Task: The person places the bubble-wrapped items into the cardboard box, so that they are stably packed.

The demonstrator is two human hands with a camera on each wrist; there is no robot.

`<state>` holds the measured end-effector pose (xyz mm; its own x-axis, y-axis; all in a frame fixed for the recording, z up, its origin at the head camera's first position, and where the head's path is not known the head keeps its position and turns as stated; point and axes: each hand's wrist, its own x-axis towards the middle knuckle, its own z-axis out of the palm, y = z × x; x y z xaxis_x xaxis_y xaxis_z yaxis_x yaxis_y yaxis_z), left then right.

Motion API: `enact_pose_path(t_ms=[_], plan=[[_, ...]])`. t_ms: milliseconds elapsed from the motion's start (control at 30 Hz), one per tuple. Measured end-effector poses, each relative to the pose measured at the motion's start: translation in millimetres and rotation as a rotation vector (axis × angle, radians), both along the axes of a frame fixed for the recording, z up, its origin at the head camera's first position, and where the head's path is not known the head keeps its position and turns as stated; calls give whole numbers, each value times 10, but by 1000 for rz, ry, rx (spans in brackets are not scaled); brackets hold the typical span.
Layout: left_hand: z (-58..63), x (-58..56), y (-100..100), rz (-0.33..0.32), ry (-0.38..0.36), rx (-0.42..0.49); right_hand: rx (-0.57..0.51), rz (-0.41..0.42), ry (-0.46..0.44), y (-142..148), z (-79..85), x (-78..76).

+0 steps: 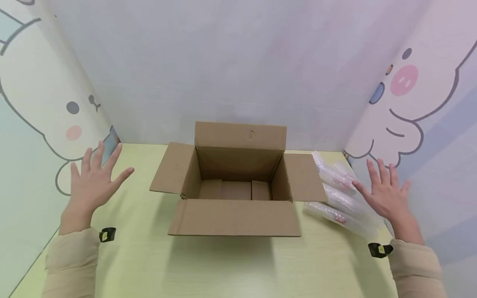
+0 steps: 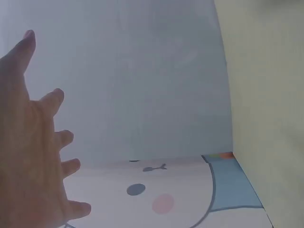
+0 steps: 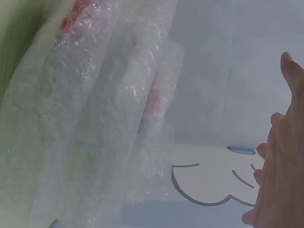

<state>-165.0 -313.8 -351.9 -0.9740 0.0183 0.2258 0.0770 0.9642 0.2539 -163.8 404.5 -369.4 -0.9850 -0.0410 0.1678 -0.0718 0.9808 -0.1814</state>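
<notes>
Head view alone shows the cardboard box (image 1: 234,217), mid-table, all four flaps folded out. Left hand (image 1: 92,182) is raised left of it, fingers spread. Right hand (image 1: 389,198), fingers also spread, is near the bubble-wrapped rolls (image 1: 343,200) just right of the box. Right wrist view adds the rolls up close: side by side, crinkled clear wrap, pink-red patches showing through (contents too blurred to name). Left wrist view gives the left palm side, which the head camera misses. Table (image 1: 223,269) is pale yellow-green against a greyish-lilac back wall (image 1: 238,62); cartoon animals (image 1: 428,91) decorate both side walls (image 1: 26,136).
</notes>
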Motion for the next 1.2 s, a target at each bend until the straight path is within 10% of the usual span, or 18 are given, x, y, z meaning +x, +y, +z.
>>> enact_pose_path(t_ms=[367,667,967,1200], plan=[[312,84,467,-290,152,132,-38,153,69,30,-112,-162],[394,255,867,-422,91,197,-52,123,-69,26,-206,-341],[322,360,1146,-398,-26,117,-56,90,-232,114,-329,-366],[217,343,1232,-368,-61,37,-36,99,-196,160,-405,-375]])
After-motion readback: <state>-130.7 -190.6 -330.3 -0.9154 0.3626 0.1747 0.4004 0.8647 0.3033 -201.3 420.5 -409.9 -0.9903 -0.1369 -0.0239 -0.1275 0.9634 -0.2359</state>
